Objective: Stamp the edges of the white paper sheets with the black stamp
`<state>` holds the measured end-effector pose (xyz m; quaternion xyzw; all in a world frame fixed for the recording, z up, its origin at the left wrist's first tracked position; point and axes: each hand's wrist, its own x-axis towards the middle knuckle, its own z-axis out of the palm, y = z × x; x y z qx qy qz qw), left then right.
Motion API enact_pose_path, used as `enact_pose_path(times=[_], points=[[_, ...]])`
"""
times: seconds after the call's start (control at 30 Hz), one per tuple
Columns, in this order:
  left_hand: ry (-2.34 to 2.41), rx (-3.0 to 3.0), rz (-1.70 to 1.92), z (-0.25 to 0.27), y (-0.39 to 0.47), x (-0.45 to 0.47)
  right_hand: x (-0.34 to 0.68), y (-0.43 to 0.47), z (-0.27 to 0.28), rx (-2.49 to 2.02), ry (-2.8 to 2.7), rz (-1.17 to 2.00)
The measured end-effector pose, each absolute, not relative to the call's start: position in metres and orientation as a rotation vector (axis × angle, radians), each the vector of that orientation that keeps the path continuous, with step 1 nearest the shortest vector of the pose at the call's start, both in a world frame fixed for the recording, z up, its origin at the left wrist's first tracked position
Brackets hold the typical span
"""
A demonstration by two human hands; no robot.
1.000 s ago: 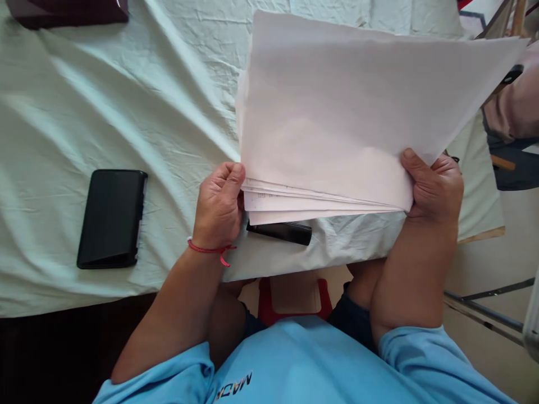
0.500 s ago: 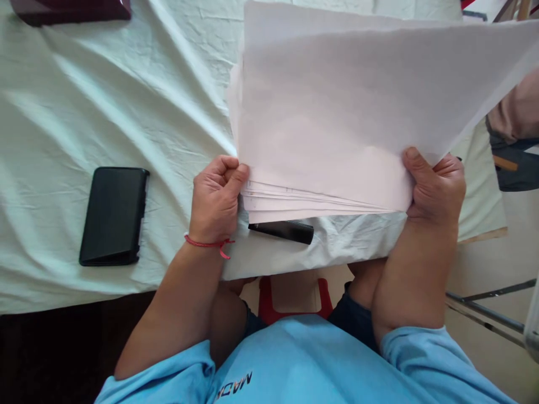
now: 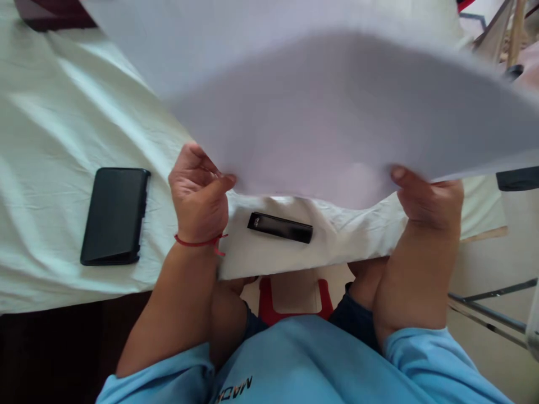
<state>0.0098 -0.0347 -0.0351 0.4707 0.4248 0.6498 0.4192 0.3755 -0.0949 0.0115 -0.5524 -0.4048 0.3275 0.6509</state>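
A stack of white paper sheets (image 3: pixel 303 123) is raised over the table, its far part bowed and blurred. My left hand (image 3: pixel 200 193) pinches the near left corner between thumb and fingers; a red string circles that wrist. At the near right corner, my right hand (image 3: pixel 427 193) grips the stack with the thumb on top and the fingers hidden beneath. Below the sheets lies a small black stapler-like object (image 3: pixel 280 227), close to the table's front edge and touched by neither hand.
A black phone or tablet (image 3: pixel 114 216) lies left on the pale green tablecloth (image 3: pixel 46 185). A dark maroon object (image 3: pixel 56 14) sits at the far left. Under the table edge is a red stool (image 3: pixel 295 314). Metal tubing (image 3: pixel 490 314) stands at the right.
The paper stack has lifted and fanned wider to the left, uncovering the black object below. My left hand has moved left and slightly up; my right hand keeps its grip.
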Motion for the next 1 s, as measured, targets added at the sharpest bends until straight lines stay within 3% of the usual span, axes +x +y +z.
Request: enact_pose_path(times=[0.17, 0.33, 0.5, 0.67, 0.83, 1.0], points=[[1.027, 1.099, 1.447, -0.040, -0.034, 0.020, 0.375, -0.092, 0.007, -1.286, -1.011, 0.809], [0.957, 1.094, 1.640, -0.029, -0.039, 0.021, 0.374, -0.085, -0.005, -1.200, -0.945, 0.610], [0.947, 1.147, 1.463, -0.023, -0.043, 0.022, 0.373, -0.089, -0.007, -1.347, -0.955, 0.630], [1.113, 1.160, 1.535, -0.036, -0.039, 0.021, 0.373, -0.091, -0.002, -1.369, -0.995, 0.598], [1.305, 1.415, 1.205, -0.028, -0.039, 0.017, 0.377, -0.091, -0.002, -1.562, -1.028, 0.679], [1.128, 1.179, 1.131, -0.012, -0.045, 0.023, 0.368, -0.085, 0.006, -1.349, -0.905, 0.697]])
